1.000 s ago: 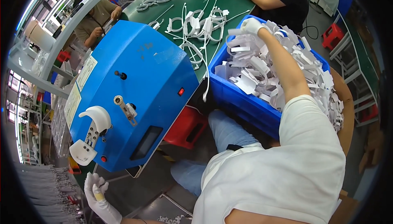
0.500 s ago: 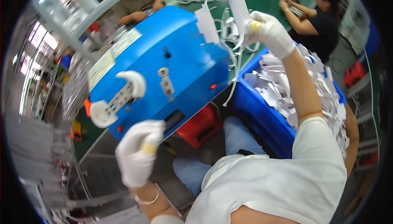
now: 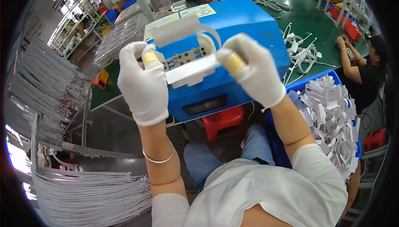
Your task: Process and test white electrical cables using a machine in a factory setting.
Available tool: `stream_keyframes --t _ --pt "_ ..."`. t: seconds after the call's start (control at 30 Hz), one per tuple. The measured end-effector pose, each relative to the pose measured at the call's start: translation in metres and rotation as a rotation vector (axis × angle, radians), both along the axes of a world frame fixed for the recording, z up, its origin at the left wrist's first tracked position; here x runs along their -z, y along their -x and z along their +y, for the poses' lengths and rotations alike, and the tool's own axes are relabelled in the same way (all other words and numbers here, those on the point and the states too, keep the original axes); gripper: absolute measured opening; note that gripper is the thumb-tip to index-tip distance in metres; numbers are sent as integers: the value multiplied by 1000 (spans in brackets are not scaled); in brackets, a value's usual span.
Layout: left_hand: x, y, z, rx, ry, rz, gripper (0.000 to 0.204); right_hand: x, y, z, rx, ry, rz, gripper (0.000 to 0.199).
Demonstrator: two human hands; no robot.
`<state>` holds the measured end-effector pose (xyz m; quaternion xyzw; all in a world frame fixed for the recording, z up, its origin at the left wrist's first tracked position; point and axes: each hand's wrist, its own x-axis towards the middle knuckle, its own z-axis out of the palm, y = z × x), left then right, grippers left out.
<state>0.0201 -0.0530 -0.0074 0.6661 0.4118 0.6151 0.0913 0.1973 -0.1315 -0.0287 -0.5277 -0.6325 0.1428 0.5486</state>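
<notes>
Both gloved hands hold a white paper strip against the front of a blue machine.

The white strip lies across the machine's white fixture, its upper end curling over. The left hand and right hand each pinch one end. If either pinch slackens, the strip could likely slip askew on the blue machine. The fingertips behind the strip are hidden, and the blue bin of paper pieces beside the green surface is cut off.
</notes>
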Motion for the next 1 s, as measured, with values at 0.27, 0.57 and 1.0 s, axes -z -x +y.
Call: stream_keyframes --t 0.27,0.57,1.0 --pt "5 3 7 -186 28 146 8 9 -13 35 17 -144 81 18" --pt "60 32 17 72 -215 104 23 15 -6 35 -48 -17 113 26" --pt "101 285 -29 -663 1263 1716 24 160 -14 -69 99 281 84 16"
